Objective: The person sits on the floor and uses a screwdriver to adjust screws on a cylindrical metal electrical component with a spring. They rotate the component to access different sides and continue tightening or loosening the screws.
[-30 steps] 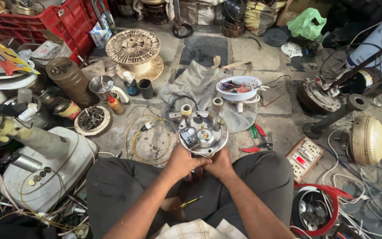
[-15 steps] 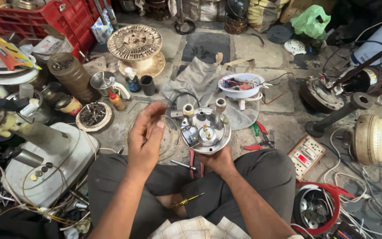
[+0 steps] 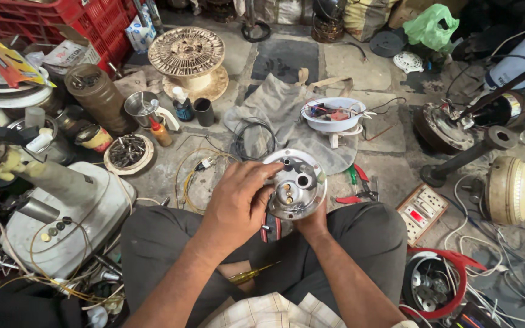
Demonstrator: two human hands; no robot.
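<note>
A round silver metal motor cover (image 3: pixel 296 185) with several holes is held up over my lap. My right hand (image 3: pixel 314 223) grips it from below, mostly hidden behind it. My left hand (image 3: pixel 241 200) lies across its left side, fingers curled onto its face and rim. A yellow-handled screwdriver (image 3: pixel 251 274) lies between my crossed legs. Red-handled pliers (image 3: pixel 273 229) show just under the cover.
A grey cloth (image 3: pixel 281 106) and a white bowl of small parts (image 3: pixel 333 113) lie ahead. Yellow wire coil (image 3: pixel 195 176), red and green pliers (image 3: pixel 356 185), a switch board (image 3: pixel 422 212), a cream fan motor (image 3: pixel 508 191), a wooden spool (image 3: pixel 186 54) and red crates (image 3: pixel 86 24) surround me.
My left hand, raised and free half a second ago, has come down onto the cover. The cover's face now shows fewer fittings and tilts more toward me.
</note>
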